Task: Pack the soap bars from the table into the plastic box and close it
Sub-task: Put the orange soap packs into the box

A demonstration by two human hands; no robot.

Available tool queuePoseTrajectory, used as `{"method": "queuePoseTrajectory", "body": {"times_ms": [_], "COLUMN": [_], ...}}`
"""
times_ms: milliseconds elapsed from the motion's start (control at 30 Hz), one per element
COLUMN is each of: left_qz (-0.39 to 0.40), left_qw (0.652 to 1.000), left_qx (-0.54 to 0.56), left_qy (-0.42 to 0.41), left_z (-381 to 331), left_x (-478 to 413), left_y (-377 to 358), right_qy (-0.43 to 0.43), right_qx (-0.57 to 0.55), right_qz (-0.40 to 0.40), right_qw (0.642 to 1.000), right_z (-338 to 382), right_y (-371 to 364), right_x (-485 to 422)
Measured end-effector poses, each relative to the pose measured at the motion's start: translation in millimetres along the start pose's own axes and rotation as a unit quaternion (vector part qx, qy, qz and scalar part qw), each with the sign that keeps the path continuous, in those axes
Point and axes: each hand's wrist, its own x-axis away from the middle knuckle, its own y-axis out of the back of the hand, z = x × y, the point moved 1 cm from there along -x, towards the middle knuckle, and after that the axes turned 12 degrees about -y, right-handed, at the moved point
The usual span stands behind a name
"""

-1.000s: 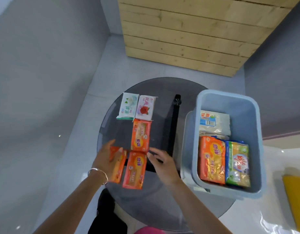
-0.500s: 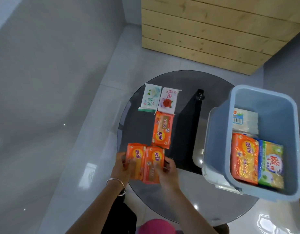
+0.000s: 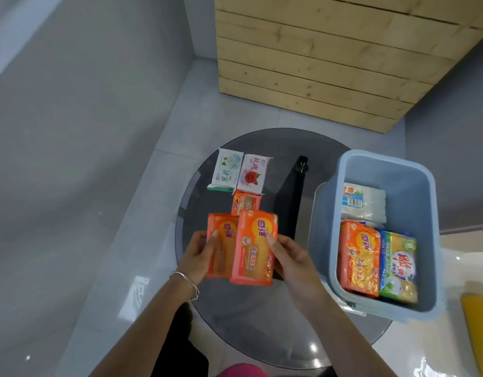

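Note:
My left hand (image 3: 198, 257) grips an orange soap pack (image 3: 221, 246) and my right hand (image 3: 292, 261) grips a second orange soap pack (image 3: 255, 248), both lifted above the round glass table (image 3: 289, 336). On the table behind them lie a smaller orange soap bar (image 3: 245, 203), a white soap bar with green print (image 3: 226, 170) and a white soap bar with a red rose (image 3: 253, 174). The blue plastic box (image 3: 414, 186) stands open at the right, holding an orange pack (image 3: 360, 258), a green-yellow pack (image 3: 398, 268) and a white pack (image 3: 364, 202).
A pale lid (image 3: 316, 210) lies under the box's left side. The table's black leg (image 3: 297, 191) shows through the glass. A wooden plank crate (image 3: 330, 58) stands on the floor behind the table. A yellow object (image 3: 479, 322) sits at the right edge.
Both hands closed on the two orange packs that lay at the table's near edge and raised them off the glass. The lifted packs now cover part of the smaller orange bar.

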Motion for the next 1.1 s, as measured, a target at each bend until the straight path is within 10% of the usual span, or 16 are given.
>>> {"method": "queuePoseTrajectory", "body": {"times_ms": [400,733,1100], "left_qz": [0.128,0.272,0.151], "left_qw": [0.972,0.958,0.975], "left_qx": [0.182,0.060,-0.099], "left_qy": [-0.072,-0.062,-0.126], "left_z": [-119.4,-156.9,-147.8], "left_x": [-0.8,-25.1,-61.9], "left_y": [-112.4,-167.3,-208.6], "right_qy": [0.073,-0.007,-0.026], "right_qx": [-0.135,-0.048,-0.329], "right_qz": [-0.010,0.102,-0.029], "right_qw": [0.988,0.994,0.943], "right_z": [78.3,113.8,110.2], "right_y": [59.6,144.8,169.3], "right_x": [43.2,44.0,-18.4]}}
